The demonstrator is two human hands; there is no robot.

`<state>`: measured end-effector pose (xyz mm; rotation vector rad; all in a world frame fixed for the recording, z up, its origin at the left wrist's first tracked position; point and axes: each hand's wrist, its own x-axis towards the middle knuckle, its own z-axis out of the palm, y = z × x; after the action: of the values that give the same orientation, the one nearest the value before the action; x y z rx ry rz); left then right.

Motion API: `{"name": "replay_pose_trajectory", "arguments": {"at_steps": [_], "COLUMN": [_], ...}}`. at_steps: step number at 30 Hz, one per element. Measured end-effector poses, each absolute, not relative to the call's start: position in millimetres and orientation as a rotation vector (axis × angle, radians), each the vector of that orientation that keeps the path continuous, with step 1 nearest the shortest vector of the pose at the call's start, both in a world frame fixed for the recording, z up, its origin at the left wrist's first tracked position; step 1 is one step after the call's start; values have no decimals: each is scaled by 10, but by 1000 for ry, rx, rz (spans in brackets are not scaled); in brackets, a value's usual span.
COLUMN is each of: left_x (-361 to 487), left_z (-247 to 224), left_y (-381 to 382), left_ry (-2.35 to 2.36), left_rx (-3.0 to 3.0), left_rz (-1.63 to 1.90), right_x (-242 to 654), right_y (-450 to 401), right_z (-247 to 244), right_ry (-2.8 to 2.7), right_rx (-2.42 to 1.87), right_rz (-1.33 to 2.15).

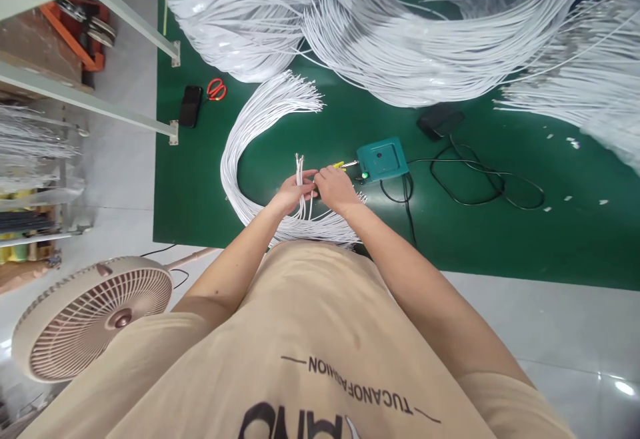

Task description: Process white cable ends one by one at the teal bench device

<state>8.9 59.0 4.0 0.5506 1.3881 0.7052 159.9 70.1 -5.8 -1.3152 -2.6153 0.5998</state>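
Note:
A few white wires (299,167) stand up out of my left hand (291,193), whose fingers are closed around them. Close beside it, my right hand (336,187) has its fingertips pinched together at a single white wire (311,208); the wire's end is hidden by the fingers. Just beyond the right hand is a yellow clip (340,165) on a metal lead from a small teal box (382,160) with a green light. A curved bundle of white wires (235,145) lies around both hands, its lower end passing under my forearms.
Large heaps of white wires (425,59) cover the back of the green table (475,239). A phone (191,106) and red-handled scissors (217,89) lie at the left. Right of the box are a black adapter (440,121) and looped cable. A fan (100,319) stands left of me.

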Motion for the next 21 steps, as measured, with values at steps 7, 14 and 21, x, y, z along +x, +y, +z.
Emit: {"name": "replay_pose_trajectory", "arguments": {"at_steps": [7,14,21], "left_x": [249,369,423], "left_z": [-156,-378,-556], "left_y": [725,868,926], "left_ry": [1500,1570,1643], "left_rx": [550,567,576], "left_rz": [671,660,644], "right_x": [1952,2067,2099], "right_y": [1114,1302,1356], "right_z": [-345,-522,-492], "right_ry": [-2523,-2621,-2663], "right_rx": [-1609,-1449,-1419], "right_rz": [568,692,725]}}
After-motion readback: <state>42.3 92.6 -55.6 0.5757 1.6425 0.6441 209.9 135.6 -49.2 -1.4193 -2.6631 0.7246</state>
